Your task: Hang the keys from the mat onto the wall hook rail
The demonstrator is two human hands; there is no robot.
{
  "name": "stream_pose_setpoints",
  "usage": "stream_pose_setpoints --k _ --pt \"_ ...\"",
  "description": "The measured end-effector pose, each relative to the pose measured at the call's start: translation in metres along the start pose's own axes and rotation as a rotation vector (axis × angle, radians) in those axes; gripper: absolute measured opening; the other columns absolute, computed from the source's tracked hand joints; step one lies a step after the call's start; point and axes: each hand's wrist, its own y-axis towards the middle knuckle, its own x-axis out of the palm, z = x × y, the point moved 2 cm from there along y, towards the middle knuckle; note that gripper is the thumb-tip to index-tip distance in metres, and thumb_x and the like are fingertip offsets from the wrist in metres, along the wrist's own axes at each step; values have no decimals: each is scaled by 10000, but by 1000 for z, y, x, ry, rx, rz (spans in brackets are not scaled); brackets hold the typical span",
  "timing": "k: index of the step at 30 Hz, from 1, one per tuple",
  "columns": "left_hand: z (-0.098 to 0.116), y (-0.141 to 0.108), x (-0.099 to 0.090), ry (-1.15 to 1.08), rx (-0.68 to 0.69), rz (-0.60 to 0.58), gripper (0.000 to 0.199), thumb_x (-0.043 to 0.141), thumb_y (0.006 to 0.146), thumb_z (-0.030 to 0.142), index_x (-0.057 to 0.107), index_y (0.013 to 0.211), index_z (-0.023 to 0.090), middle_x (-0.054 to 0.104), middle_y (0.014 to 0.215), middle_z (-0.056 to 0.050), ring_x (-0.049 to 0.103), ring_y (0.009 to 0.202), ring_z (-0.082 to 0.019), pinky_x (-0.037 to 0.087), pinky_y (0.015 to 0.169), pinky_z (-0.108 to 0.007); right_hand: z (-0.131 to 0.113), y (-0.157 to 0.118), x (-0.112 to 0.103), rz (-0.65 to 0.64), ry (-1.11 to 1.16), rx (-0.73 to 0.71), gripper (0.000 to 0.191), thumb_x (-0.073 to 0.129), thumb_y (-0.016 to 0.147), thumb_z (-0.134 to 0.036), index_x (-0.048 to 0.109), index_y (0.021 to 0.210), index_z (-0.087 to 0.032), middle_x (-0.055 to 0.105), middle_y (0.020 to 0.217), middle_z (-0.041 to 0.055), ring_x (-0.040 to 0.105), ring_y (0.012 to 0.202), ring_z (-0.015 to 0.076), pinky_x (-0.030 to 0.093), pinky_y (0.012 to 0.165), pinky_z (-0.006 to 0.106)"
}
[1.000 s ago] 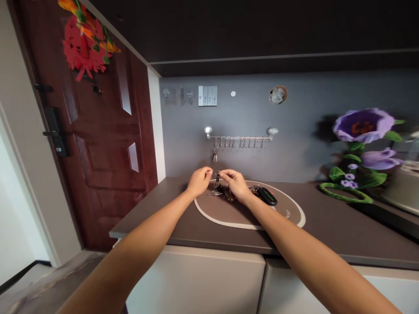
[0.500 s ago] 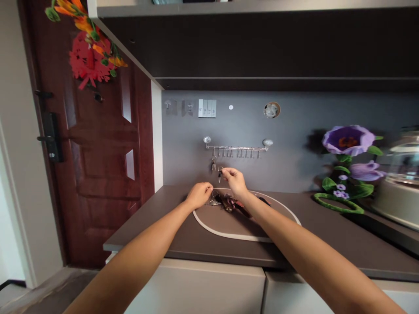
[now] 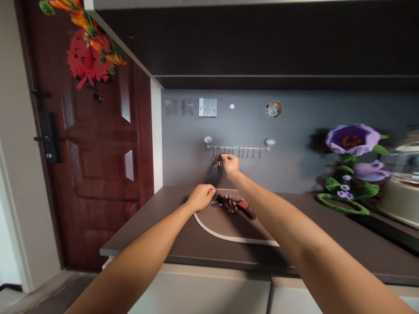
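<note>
My right hand (image 3: 231, 165) pinches a small bunch of keys (image 3: 219, 159) by its ring, up against the left part of a clear hook rail (image 3: 237, 148) on the grey wall. Just left of it, another set of keys (image 3: 214, 165) hangs from the rail's first hook. My left hand (image 3: 202, 197) rests low at the left edge of a brown mat (image 3: 225, 224), its fingers curled together; what they hold, if anything, is hidden. Beside those fingers lies a pile of more keys (image 3: 216, 201) and brown and red leather key holders (image 3: 245, 208).
Overhead runs a dark shelf (image 3: 255, 41). Purple fabric flowers (image 3: 352, 139) and a glass-topped appliance (image 3: 401, 187) stand on the counter (image 3: 330, 231) at right. A dark red door (image 3: 98, 187) is at left. Adhesive hooks (image 3: 190, 106) and a switch-like panel (image 3: 207, 107) sit above the rail.
My right hand has risen from above the mat to the hook rail, carrying the keys up beside the hanging set. The left hand has stayed almost in place.
</note>
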Motion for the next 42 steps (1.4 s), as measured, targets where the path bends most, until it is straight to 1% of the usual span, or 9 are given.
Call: stream_pose_setpoints --k 6,11,16,23,28,35,42 --pt "0 0 0 7 10 5 255 386 794 225 631 755 167 633 700 -25 519 611 -121 340 574 -216 10 14 8 98 -70 41 181 517 673 -246 643 727 -128 654 684 30 587 611 112 454 617 209" --pt "2 -1 -1 -2 9 8 251 386 794 222 629 772 167 634 703 -26 522 609 -121 344 574 -215 18 18 11 128 -133 59 180 523 679 -240 652 746 -134 658 674 31 603 637 119 460 615 199" --pt "3 -1 -3 -1 10 8 261 379 799 226 632 772 165 637 712 -28 524 618 -121 348 580 -214 20 15 12 138 -174 73 185 514 685 -237 657 731 -128 653 651 40 608 618 127 459 604 198" --pt "1 0 -3 3 -4 10 255 384 792 233 629 764 169 634 713 -24 518 623 -122 347 588 -219 27 11 8 109 -177 74 171 517 679 -235 650 742 -148 651 649 24 602 637 119 456 633 192" --pt "1 -1 -4 13 1 8 253 386 793 223 632 764 170 636 717 -23 524 643 -126 357 612 -224 29 11 5 73 -165 75 170 503 686 -239 638 738 -150 650 667 27 589 645 118 457 647 208" --pt "0 -1 -4 22 -16 -4 251 393 797 219 634 755 165 625 674 -20 522 616 -122 357 590 -220 23 9 2 -5 -134 103 116 515 662 -193 618 675 -141 619 602 11 568 605 110 457 637 224" --pt "-4 -1 -3 -4 -28 -20 232 403 791 213 628 780 157 622 672 -12 520 611 -110 362 594 -209 8 1 -5 -78 -119 199 47 550 614 -121 593 627 -135 591 573 13 539 574 115 450 602 242"
